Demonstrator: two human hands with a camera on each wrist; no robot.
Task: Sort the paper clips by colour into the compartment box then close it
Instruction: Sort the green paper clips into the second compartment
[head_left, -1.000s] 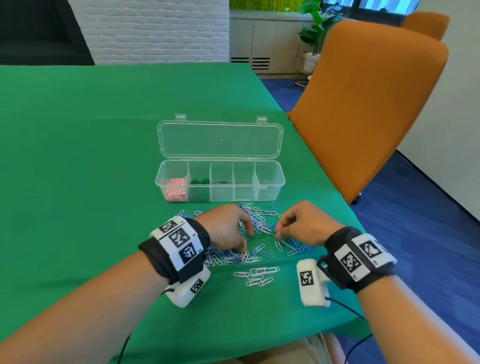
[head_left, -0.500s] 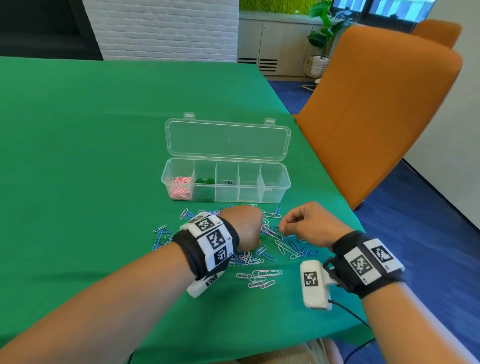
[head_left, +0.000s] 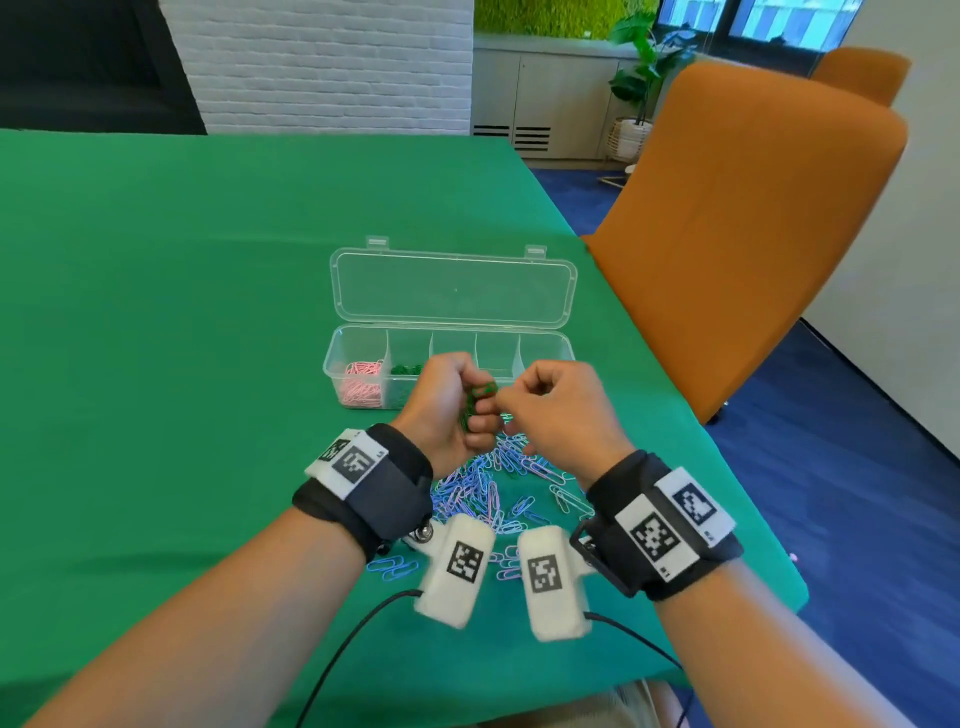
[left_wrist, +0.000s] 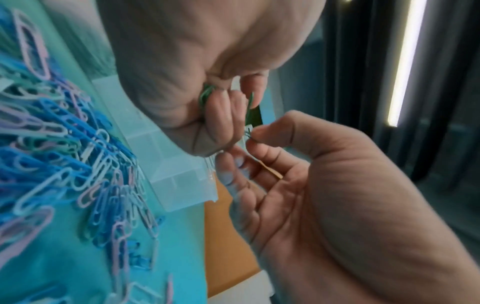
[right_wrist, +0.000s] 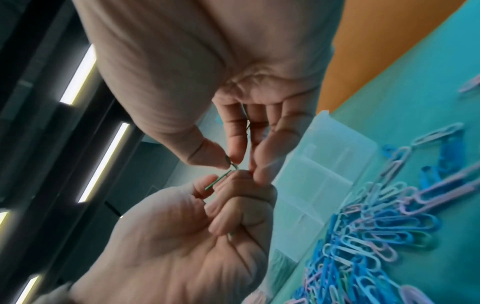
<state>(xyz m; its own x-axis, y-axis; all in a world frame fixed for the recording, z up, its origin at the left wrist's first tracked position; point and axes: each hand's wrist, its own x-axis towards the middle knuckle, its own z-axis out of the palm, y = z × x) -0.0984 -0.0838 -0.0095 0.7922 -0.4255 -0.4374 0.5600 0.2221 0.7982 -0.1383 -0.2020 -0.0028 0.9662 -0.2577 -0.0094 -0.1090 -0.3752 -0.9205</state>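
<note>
1. The left hand (head_left: 447, 410) is fisted round a bunch of green clips (head_left: 475, 402), raised just in front of the compartment box (head_left: 449, 364), likely to gather one colour for a single drop.
2. The right hand (head_left: 558, 410) pinches one green clip (left_wrist: 248, 134) at that fist, seemingly adding it.
3. The box lies open, its lid (head_left: 454, 288) folded back behind it; pink clips (head_left: 361, 387) fill its leftmost cell, green ones the next.
4. The loose clips (head_left: 493, 483), blue, pink and white, lie in front of the box, awaiting sorting.
</note>
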